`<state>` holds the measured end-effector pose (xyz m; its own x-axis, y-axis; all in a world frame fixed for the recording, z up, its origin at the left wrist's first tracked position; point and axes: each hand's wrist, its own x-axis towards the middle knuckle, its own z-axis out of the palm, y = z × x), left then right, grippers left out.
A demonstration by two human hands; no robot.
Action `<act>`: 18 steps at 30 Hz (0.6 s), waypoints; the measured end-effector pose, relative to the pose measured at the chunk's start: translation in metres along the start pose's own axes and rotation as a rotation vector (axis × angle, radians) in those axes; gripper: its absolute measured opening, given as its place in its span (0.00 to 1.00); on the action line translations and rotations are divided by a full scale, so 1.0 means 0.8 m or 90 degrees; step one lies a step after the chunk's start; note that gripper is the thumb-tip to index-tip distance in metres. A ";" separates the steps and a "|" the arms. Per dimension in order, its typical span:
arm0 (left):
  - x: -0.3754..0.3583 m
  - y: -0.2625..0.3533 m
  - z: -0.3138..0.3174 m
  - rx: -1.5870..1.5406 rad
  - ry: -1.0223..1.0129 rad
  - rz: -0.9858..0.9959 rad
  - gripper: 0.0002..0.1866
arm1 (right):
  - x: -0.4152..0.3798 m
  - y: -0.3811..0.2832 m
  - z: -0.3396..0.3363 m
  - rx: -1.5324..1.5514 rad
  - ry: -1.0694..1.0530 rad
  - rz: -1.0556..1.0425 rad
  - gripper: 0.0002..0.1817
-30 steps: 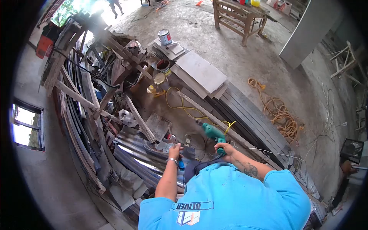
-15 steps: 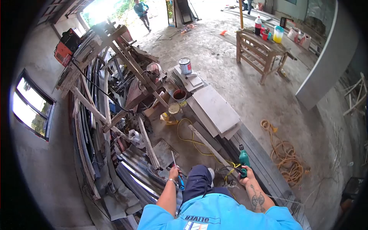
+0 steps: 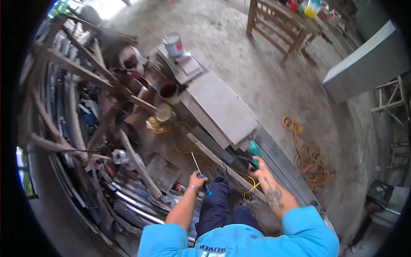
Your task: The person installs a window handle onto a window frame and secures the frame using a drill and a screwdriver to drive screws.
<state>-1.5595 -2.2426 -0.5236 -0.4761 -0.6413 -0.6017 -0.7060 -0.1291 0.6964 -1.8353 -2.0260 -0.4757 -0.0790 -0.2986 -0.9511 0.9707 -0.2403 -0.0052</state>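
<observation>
Bare concrete floor (image 3: 239, 47), wooden bench (image 3: 280, 30) at the far end, grey wall panel (image 3: 364, 64) right, daylight top left.

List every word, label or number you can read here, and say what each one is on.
"OLIVER", upside down in this view, on the blue shirt, above a white logo cut off by the picture's edge.
Paint can: its red and white label is too blurred to read.
Green drill in the right hand and screwdriver in the left hand: no readable text.
</observation>
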 end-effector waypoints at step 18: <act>0.453 0.118 0.248 0.257 0.090 0.006 0.21 | 0.368 -0.063 0.086 -0.374 0.207 -0.341 0.30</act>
<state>-1.9026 -2.3369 -0.7537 -0.4266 -0.7418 -0.5174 -0.8643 0.1657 0.4750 -1.9228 -2.1652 -0.7339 -0.5783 0.0193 -0.8156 0.7883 0.2709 -0.5525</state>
